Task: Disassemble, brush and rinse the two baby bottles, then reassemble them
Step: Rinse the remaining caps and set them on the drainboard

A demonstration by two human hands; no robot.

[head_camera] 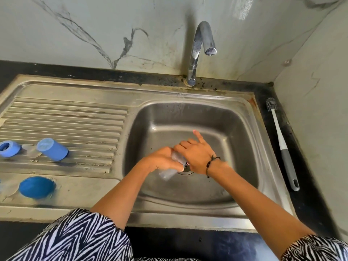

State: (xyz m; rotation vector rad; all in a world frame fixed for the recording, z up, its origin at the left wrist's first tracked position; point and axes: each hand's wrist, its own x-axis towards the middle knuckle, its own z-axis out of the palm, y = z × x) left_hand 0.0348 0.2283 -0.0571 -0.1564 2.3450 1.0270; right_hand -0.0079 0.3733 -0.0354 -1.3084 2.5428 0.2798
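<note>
Over the sink basin [235, 129], my left hand [162, 159] grips a clear baby bottle [169, 173] that lies tilted, its lower end pointing toward me. My right hand [195, 155] covers the bottle's upper end, its index finger sticking out; what it grips there is hidden. On the draining board [75, 117] at the left lie a blue cap [52, 149], a blue screw ring [8, 148], a clear teat [31, 150] between them, and a blue dome-shaped cap [36, 187] nearer me. A white and grey bottle brush [282, 146] lies on the dark counter at the right.
A chrome tap [199, 51] stands behind the basin with no water running. The drain [186, 172] shows just under my hands. Marble-patterned walls close off the back and right side. A dark counter edge [188, 240] runs along the front.
</note>
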